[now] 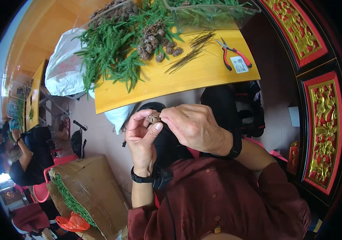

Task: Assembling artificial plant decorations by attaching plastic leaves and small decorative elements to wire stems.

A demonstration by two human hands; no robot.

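Note:
My left hand [141, 138] holds a small brown pine cone [154, 118] between thumb and fingers, above my lap and just off the table's front edge. Against the cone's right side, my right hand [193, 124] is closed in a pinch; what its fingertips grip is hidden. On the yellow table [155, 90] lie more pine cones [149, 45], a spread of thin dark wires [189, 54] and a pair of red-handled pliers [227, 51]. Green artificial pine sprigs [109, 52] are heaped on the table's left side.
A clear plastic bin [207, 22] with sprigs stands at the back. White bags [65, 66] hang by the table's left. A cardboard box [91, 188] of greenery and a red plastic bag [73, 223] are lower left. Another person [27, 154] sits far left; carved panels [323, 132] line the right.

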